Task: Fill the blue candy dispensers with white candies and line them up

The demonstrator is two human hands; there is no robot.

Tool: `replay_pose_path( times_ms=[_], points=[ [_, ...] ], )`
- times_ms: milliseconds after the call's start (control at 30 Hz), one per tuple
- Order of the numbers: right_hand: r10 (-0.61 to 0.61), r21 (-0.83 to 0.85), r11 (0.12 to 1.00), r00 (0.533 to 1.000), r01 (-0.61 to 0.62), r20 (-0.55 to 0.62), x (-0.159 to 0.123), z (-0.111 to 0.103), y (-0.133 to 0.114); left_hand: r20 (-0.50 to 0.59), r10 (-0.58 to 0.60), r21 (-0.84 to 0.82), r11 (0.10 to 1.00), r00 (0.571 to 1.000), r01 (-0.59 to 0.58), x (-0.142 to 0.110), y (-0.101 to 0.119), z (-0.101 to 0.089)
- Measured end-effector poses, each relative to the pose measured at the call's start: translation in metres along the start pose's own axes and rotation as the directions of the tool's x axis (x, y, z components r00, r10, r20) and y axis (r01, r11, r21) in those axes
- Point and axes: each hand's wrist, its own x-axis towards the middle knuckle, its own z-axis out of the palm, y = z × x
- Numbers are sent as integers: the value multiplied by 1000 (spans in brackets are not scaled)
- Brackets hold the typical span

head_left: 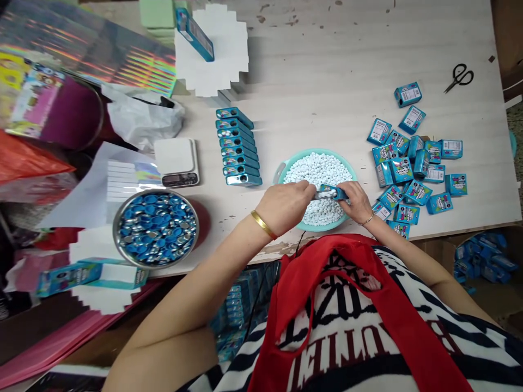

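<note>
Above a mint-green basin (280,174) of small white candies (316,166), both my hands meet. My left hand (286,204) is closed around what looks like a small scoop, mostly hidden by the fingers; white candies (326,194) lie along it. A small blue printed box (338,193) is gripped in my right hand (356,201), its end against the scoop. To the left of the basin stands a row of several similar blue boxes (239,147) with dark round holes in their narrow sides; white shows in one hole.
Several blue boxes (402,169) lie heaped at right, with black scissors (460,78) beyond. At left are a steel bowl (115,231) of blue-and-silver caps, a white scale (175,156) and a plastic bag (143,122). Flat white box blanks (220,49) are stacked at the back.
</note>
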Motion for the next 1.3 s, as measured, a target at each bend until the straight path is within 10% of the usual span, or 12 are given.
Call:
replay_pose_path(
  times_ms=[133,267,433,600,733,900,1067,1300],
  points=[
    [13,13,1000,1000,-13,3,0,1,1,-35,-5,25,1000,999,6,-5,7,2],
    [30,24,999,997,-28,-69,-3,-4,4,-82,-120,56,991,989,125,-19,-31,21],
    [184,88,982,957,-168,-226,-12,-21,11,102,-304,23,953,947,303,-19,-83,102],
    [339,162,939,897,-304,-284,-16,-35,14,91,-284,-200,934,955,297,25,-58,181],
    [387,221,917,872,-331,-299,-17,-35,13,47,-258,-269,927,965,261,42,-45,199],
    [348,185,933,905,-308,-246,-19,-33,14,-47,-176,-438,888,983,138,21,-62,175],
    [215,70,976,964,-206,-157,-17,-26,15,-167,-69,-466,884,984,-17,-5,-63,111],
    [37,23,999,999,-37,-21,-3,-5,4,-3,62,-190,980,998,-61,-6,-40,29]
  ],
)
